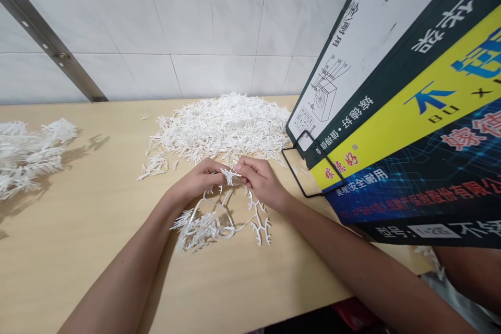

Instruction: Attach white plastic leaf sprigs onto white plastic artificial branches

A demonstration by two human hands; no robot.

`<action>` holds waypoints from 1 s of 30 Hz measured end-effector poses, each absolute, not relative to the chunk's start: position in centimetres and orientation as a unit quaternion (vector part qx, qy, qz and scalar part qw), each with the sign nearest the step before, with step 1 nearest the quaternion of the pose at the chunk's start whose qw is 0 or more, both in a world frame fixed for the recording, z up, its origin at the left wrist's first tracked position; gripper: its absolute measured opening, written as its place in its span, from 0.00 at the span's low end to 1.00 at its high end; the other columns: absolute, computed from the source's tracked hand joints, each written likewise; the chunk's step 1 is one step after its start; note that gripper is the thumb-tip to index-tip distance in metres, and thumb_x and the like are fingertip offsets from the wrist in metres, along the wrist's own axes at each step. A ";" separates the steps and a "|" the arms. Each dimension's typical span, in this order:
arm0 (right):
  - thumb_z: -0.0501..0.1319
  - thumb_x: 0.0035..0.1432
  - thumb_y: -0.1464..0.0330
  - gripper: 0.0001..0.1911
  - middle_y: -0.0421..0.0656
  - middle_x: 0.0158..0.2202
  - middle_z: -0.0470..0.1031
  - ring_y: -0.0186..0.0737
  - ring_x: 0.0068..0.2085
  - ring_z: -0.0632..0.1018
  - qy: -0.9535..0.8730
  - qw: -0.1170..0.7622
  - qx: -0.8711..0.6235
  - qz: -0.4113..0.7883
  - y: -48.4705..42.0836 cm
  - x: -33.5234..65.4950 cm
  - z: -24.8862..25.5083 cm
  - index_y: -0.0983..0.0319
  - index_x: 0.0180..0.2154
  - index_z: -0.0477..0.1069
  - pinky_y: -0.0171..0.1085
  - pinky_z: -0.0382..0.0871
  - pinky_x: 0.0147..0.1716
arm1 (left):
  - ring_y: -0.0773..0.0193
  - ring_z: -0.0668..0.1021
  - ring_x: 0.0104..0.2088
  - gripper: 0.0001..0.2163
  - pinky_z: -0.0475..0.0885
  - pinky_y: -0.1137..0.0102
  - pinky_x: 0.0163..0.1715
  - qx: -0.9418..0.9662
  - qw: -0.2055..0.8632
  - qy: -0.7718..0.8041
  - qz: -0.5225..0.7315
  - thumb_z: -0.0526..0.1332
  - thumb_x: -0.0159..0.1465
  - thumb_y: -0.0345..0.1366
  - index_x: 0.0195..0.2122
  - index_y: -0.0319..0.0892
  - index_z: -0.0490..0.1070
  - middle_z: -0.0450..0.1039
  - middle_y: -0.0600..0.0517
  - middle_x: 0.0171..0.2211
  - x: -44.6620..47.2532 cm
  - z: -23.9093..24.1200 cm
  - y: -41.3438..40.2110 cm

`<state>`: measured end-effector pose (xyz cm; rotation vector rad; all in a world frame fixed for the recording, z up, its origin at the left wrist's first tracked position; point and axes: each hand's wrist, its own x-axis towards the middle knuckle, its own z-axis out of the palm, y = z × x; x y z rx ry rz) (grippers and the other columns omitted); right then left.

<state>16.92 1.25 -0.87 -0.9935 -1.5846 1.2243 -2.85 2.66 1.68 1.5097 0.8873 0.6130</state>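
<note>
Both hands meet in front of a large heap of small white slivers (230, 120). My left hand (201, 180) is closed on a white branched plastic stem (230, 227), near a tuft of white slivers. Fingers and thumb of my right hand (258, 177) pinch at the same tuft; the exact grip is hidden. Below the hands the stem spreads over the table. Its left branches carry a dense cluster of white slivers (199, 229), while its right branches (260, 224) end in bare forked tips.
More white branched pieces (31, 151) lie at the far left of the table (105, 229). A printed cardboard panel (391, 115) leans on the right, a black wire stand (301, 182) at its lower corner. White tiled wall (219, 21) behind; another person's arm (469, 274) shows lower right.
</note>
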 end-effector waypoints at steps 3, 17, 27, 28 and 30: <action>0.59 0.66 0.61 0.18 0.36 0.22 0.60 0.33 0.24 0.61 -0.621 0.454 -0.402 0.496 0.8 16.5 -1.1 0.59 0.25 0.63 0.34 0.54 0.23 | 0.69 0.55 0.24 0.10 0.51 0.71 0.25 0.648 0.609 0.371 0.267 0.61 0.52 0.35 0.19 0.42 0.60 0.51 0.57 0.20 -2.9 1.6 2.7; 0.61 0.67 0.65 0.14 0.47 0.53 0.78 0.40 0.45 0.79 -0.656 0.489 -0.372 0.439 2.2 17.1 -1.0 0.56 0.53 0.74 0.37 0.73 0.40 | 0.69 0.57 0.23 0.09 0.51 0.69 0.24 0.666 0.598 0.377 0.240 0.62 0.54 0.34 0.21 0.41 0.63 0.55 0.57 0.19 -3.6 2.0 2.4; 0.65 0.66 0.63 0.08 0.40 0.32 0.76 0.37 0.33 0.76 -0.709 0.458 -0.383 0.375 1.1 16.8 -0.8 0.61 0.36 0.74 0.35 0.68 0.33 | 0.71 0.54 0.24 0.15 0.49 0.70 0.25 0.670 0.588 0.380 0.247 0.67 0.58 0.39 0.22 0.40 0.63 0.52 0.58 0.21 -3.0 1.4 2.5; 0.63 0.67 0.62 0.10 0.39 0.31 0.74 0.36 0.32 0.75 -0.715 0.446 -0.381 0.382 1.1 16.8 -0.9 0.61 0.36 0.72 0.35 0.67 0.32 | 0.71 0.54 0.24 0.15 0.48 0.70 0.25 0.669 0.588 0.381 0.248 0.66 0.59 0.39 0.21 0.40 0.63 0.51 0.58 0.21 -3.1 1.4 2.5; 0.59 0.71 0.60 0.12 0.38 0.29 0.71 0.35 0.30 0.72 -0.727 0.410 -0.376 0.403 1.3 17.0 -1.1 0.60 0.36 0.69 0.34 0.65 0.31 | 0.71 0.53 0.24 0.16 0.48 0.69 0.25 0.666 0.590 0.381 0.249 0.65 0.59 0.39 0.20 0.41 0.61 0.50 0.59 0.21 -3.1 1.6 2.5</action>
